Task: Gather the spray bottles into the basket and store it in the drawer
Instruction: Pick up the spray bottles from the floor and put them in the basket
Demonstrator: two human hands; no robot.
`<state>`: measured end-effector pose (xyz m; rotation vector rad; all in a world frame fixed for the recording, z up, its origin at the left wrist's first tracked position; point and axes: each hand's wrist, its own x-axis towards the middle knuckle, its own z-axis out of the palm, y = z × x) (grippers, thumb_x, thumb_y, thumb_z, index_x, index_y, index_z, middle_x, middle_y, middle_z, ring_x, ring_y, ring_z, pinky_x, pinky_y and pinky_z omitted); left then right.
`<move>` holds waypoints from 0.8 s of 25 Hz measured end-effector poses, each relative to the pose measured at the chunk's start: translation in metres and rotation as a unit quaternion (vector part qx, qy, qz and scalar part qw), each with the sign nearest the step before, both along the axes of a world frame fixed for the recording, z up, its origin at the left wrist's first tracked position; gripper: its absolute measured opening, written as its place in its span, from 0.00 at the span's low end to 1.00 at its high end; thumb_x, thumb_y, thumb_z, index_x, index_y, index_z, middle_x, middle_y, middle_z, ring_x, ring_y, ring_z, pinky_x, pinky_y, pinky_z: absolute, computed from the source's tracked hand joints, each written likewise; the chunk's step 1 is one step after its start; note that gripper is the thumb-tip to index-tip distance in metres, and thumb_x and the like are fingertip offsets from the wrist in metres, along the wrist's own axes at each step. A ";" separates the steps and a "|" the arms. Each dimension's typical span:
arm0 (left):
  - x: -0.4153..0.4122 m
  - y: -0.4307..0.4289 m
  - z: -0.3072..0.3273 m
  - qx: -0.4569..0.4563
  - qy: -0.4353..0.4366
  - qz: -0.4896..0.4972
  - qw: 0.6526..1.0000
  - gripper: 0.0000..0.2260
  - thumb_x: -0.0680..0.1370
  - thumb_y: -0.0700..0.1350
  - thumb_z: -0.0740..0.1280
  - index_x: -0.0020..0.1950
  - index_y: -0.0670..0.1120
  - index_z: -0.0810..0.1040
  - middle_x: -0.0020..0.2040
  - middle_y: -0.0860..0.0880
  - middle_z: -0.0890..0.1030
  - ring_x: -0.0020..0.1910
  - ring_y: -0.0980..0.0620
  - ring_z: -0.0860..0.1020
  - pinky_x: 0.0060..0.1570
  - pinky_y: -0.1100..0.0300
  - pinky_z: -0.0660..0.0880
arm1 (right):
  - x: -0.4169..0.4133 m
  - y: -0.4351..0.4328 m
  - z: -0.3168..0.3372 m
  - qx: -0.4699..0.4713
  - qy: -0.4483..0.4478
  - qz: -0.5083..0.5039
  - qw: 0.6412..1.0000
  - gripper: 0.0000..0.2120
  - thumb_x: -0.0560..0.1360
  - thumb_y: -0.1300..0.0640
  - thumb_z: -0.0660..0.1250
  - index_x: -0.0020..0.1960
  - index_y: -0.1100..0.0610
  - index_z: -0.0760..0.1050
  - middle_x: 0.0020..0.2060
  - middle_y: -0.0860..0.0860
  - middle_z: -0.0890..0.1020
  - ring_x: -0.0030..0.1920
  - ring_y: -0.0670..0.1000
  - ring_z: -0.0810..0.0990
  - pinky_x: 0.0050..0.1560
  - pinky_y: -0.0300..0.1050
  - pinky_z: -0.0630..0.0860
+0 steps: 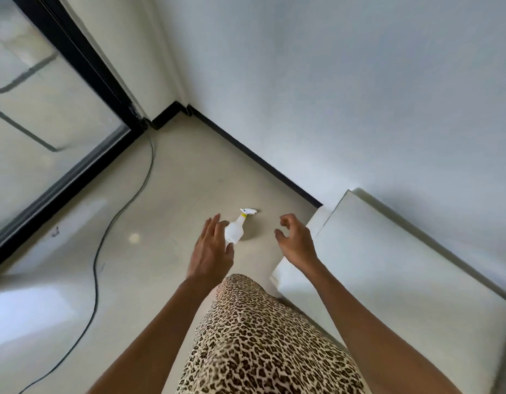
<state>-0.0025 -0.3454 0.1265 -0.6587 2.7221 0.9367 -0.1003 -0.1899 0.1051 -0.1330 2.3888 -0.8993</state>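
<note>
My left hand [210, 248] is spread flat with the fingers apart, and my right hand [295, 241] is curled loosely with thumb and fingers apart; neither is clamped on anything. The spray bottle [237, 227] lies on its side on the pale floor [149, 217], its white trigger head pointing away from me toward the wall, and in this view my left fingertips overlap its fat end, though I cannot tell whether they touch it or hover above. My worry is the round, smooth body: if I nudge it with flat fingers instead of closing around it, I judge it could roll off toward the white cabinet [402, 265] on my right. Grabbing it by the thin trigger head could let it swing or slip, and if liquid is inside, which I cannot make out, a squeeze there might spray. The black cable [96, 265] snaking across the floor to my left is near my feet, so a careless step could catch it. I also see no basket and no open drawer here, so I would have to carry the bottle elsewhere. Counted: one spray bottle, two hands, one cable, one cabinet, no basket in view.
</note>
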 end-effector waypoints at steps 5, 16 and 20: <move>-0.031 -0.034 -0.098 0.027 -0.052 -0.022 0.998 0.21 0.75 0.37 0.62 0.68 0.38 0.65 0.74 0.40 0.61 0.74 0.43 0.57 0.71 0.52 0.59 | -0.022 -0.050 -0.104 0.009 -0.084 -0.048 0.995 0.15 0.75 0.60 0.65 0.60 0.63 0.70 0.57 0.59 0.79 0.58 0.58 0.77 0.58 0.49 0.73; -0.063 -0.057 -0.480 0.088 -0.202 0.051 0.974 0.29 0.72 0.47 0.69 0.68 0.38 0.62 0.70 0.39 0.66 0.68 0.39 0.65 0.64 0.49 0.66 | -0.050 -0.096 -0.476 0.097 -0.180 -0.059 0.977 0.19 0.76 0.52 0.62 0.60 0.65 0.71 0.58 0.61 0.78 0.60 0.60 0.75 0.56 0.47 0.71; -0.076 -0.065 -0.554 0.115 -0.219 0.103 0.963 0.34 0.70 0.54 0.71 0.68 0.40 0.62 0.67 0.40 0.69 0.65 0.40 0.69 0.59 0.52 0.68 | -0.069 -0.120 -0.559 0.093 -0.224 -0.129 0.962 0.28 0.75 0.44 0.63 0.65 0.63 0.68 0.65 0.59 0.74 0.64 0.58 0.73 0.62 0.48 0.71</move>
